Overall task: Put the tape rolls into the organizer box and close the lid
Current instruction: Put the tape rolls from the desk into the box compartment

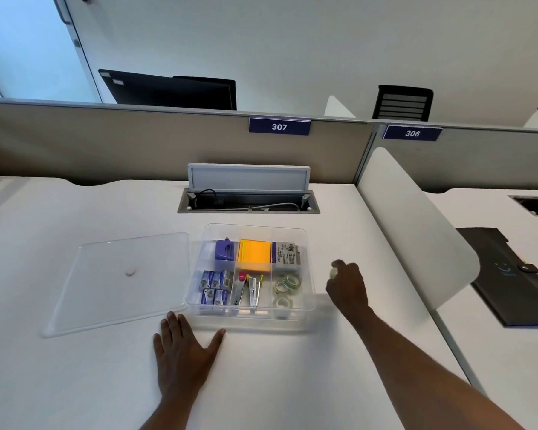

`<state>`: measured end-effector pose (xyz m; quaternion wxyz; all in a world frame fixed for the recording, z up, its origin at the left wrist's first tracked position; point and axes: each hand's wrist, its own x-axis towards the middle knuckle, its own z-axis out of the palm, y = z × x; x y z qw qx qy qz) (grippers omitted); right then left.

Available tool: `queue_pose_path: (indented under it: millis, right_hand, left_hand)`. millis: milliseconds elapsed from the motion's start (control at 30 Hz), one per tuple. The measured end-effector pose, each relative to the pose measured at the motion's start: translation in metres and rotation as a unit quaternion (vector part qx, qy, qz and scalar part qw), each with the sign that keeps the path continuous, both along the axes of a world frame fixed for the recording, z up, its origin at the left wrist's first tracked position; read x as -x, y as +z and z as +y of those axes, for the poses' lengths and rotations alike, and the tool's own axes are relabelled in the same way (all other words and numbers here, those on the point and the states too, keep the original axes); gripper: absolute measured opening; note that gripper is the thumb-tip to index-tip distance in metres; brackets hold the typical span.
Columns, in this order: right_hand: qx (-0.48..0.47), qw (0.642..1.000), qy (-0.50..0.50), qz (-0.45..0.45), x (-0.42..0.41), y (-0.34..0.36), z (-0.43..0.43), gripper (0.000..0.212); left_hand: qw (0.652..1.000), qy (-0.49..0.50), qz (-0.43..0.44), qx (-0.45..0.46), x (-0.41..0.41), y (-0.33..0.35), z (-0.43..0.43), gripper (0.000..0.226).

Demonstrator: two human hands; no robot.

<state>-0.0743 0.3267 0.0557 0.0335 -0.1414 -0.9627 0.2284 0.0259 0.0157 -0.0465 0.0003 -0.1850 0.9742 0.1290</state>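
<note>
A clear organizer box (309, 243) stands on the white desk, its lid off. Its near right compartment holds three clear tape rolls (288, 283). Other compartments hold staple boxes, staplers, orange sticky notes, a purple item and a grey box. The clear lid (106, 283) lies flat on the desk to the left of the box. My right hand (348, 285) hovers just right of the box, fingers closed on a small clear tape roll (333, 272). My left hand (185, 346) rests flat on the desk in front of the box's left corner, fingers spread.
An open cable tray (249, 200) with its flap raised sits behind the box. A white curved divider (416, 231) stands to the right. Beyond it a dark folder (510, 274) lies on the neighbouring desk. A grey partition (137, 144) runs along the back.
</note>
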Motion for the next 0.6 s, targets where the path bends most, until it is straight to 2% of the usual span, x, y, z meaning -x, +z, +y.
queue_pose_path:
  millis: [100, 267, 433, 600]
  right_hand:
    - [0.02, 0.994, 0.105, 0.025, 0.013, 0.01, -0.017, 0.042]
    - [0.022, 0.967, 0.247, -0.059, 0.015, 0.009, -0.038, 0.044]
    - [0.003, 0.945, 0.304, -0.123, 0.013, 0.002, -0.044, 0.046]
    - [-0.054, 0.921, 0.345, -0.17, 0.014, -0.002, -0.044, 0.048]
  left_hand:
    - [1.0, -0.001, -0.003, -0.001, 0.0, 0.0, 0.0, 0.112]
    - [1.0, 0.001, 0.004, -0.018, 0.0, 0.001, 0.0, 0.112]
    - [1.0, 0.003, -0.002, -0.008, 0.0, 0.004, 0.0, 0.12]
    - [1.0, 0.004, -0.001, -0.012, 0.0, 0.006, 0.001, 0.121]
